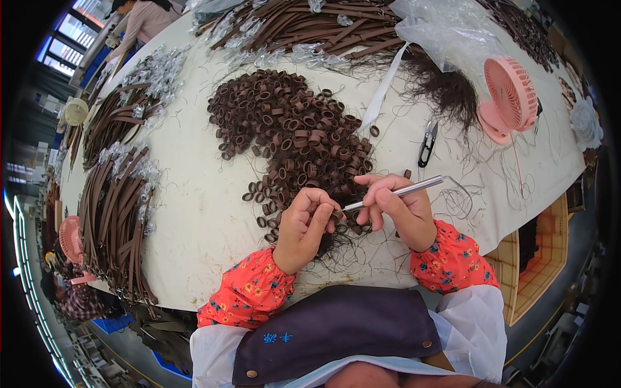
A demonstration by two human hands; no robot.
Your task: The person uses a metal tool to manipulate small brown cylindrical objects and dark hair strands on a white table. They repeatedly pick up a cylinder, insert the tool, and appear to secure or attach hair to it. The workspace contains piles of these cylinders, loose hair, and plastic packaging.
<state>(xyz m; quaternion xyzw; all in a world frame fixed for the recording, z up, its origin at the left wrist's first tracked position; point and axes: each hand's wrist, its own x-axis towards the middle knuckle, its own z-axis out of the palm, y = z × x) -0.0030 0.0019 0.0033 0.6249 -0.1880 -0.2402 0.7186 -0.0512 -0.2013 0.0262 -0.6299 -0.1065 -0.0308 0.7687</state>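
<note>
My left hand (303,227) is closed, pinching a small brown strap loop (337,215) between thumb and fingertips; the fingers partly cover it. In my right hand (406,213) is a slim silver pen-shaped tool (419,187), held like a pencil. Its narrow tip points left at the loop, close to my left fingertips. A thin wire curves from the tool's back end. Just beyond both hands spreads a large pile of brown loops (301,129), with dark loose threads around its near end.
Black-handled thread snips (426,145) lie right of the pile, near a pink fan (508,97). Bundled brown straps (116,226) line the table's left side, and more straps (310,29) lie at the back. A wooden crate (540,252) stands below the right edge. Another person (145,22) is at far left.
</note>
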